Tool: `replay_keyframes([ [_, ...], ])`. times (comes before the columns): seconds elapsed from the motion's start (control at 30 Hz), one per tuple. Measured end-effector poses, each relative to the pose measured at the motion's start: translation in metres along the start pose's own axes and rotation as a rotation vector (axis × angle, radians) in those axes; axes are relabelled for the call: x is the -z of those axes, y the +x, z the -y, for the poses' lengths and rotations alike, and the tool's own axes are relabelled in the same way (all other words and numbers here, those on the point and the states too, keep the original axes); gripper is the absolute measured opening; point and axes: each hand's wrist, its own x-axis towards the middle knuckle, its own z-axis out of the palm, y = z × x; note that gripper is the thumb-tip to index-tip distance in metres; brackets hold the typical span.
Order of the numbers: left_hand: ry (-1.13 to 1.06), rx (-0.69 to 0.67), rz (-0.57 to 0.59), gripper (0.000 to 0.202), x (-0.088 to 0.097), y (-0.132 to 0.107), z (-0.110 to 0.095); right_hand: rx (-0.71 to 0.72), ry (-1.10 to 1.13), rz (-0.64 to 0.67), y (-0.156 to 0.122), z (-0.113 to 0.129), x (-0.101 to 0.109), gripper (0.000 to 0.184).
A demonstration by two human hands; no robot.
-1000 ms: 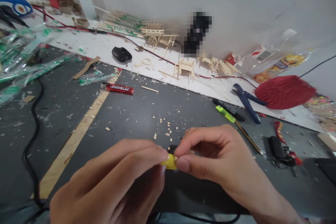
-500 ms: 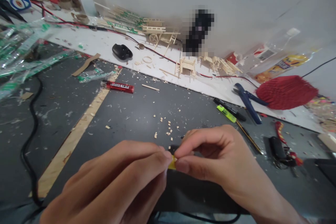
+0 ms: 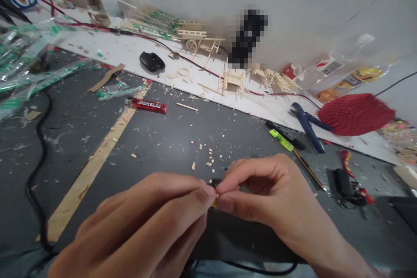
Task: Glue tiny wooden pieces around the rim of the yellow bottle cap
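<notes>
Where left hand (image 3: 140, 230), right hand (image 3: 270, 195) pinch, yellow piece (image 3: 214, 201)

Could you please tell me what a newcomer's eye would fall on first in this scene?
Nearest the camera, the left hand and right hand pinch a small yellow piece between them above the dark mat. At the right edge a red ribbed object stands out, and small stick-built models line the white board behind.

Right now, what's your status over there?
Pinching: left hand and right hand shut on one small yellow piece, mostly hidden. Nothing in the way; pale wood chips lie beyond.
</notes>
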Motion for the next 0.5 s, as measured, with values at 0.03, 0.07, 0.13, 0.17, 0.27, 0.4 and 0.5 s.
replay_keyframes([
  [0.03, -0.005, -0.008, 0.005, 0.044, -0.0001, 0.0002, 0.0005, 0.0, 0.003, 0.0, 0.0002, -0.0002, -0.0001, 0.024],
  [0.07, -0.008, -0.008, 0.0, 0.044, -0.0001, 0.0004, 0.0005, -0.001, 0.006, 0.001, 0.0005, -0.0004, -0.0001, 0.023],
  [0.13, -0.005, -0.006, -0.014, 0.043, 0.0002, 0.0011, -0.0006, 0.008, 0.014, 0.004, 0.0013, -0.0003, 0.0, 0.023],
  [0.17, 0.001, 0.0, -0.03, 0.041, 0.0005, 0.0014, -0.0016, 0.019, 0.019, 0.002, 0.0017, 0.0, 0.0003, 0.024],
  [0.27, 0.004, -0.001, -0.02, 0.036, 0.001, 0.0022, -0.0046, 0.09, -0.005, -0.014, 0.0021, 0.002, 0.001, 0.026],
  [0.4, 0.017, -0.002, -0.013, 0.035, 0.0021, 0.0027, -0.0062, 0.238, -0.233, -0.069, -0.0013, 0.0063, -0.0012, 0.016],
  [0.5, 0.009, -0.007, -0.011, 0.035, 0.0034, 0.0042, -0.0072, 0.354, -0.408, -0.108, -0.0042, 0.008, -0.0047, 0.013],
])
